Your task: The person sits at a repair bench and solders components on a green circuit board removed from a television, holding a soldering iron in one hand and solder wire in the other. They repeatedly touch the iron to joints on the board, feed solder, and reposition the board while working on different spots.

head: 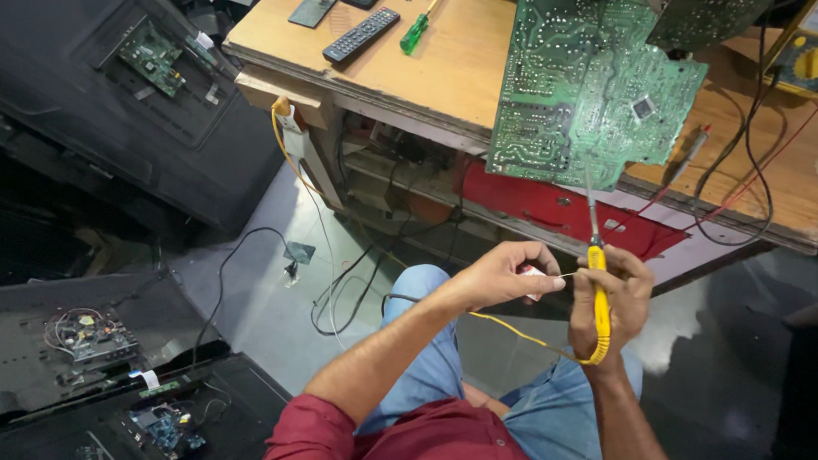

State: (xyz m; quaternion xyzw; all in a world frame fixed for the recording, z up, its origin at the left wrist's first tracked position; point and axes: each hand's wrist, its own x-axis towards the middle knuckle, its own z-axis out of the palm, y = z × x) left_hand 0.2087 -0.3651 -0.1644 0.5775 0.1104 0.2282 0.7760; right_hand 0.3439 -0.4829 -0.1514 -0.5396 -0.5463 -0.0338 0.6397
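Observation:
My right hand [617, 296] grips a yellow-handled soldering iron [597, 291], its metal tip pointing up toward a large green circuit board [581, 91] that hangs over the wooden workbench's front edge. My left hand [505, 274] pinches a small white piece with a thin solder wire [566, 275] that runs across to the iron's shaft. The two hands are close together over my lap, below the board. A yellow cord trails from the iron's handle.
On the wooden workbench [451, 59] lie a black remote [361, 34], a green screwdriver [414, 32] and a yellow multimeter [809, 63] with red and black leads. Opened black television backs [133, 75] with exposed boards stand left. Cables lie on the floor.

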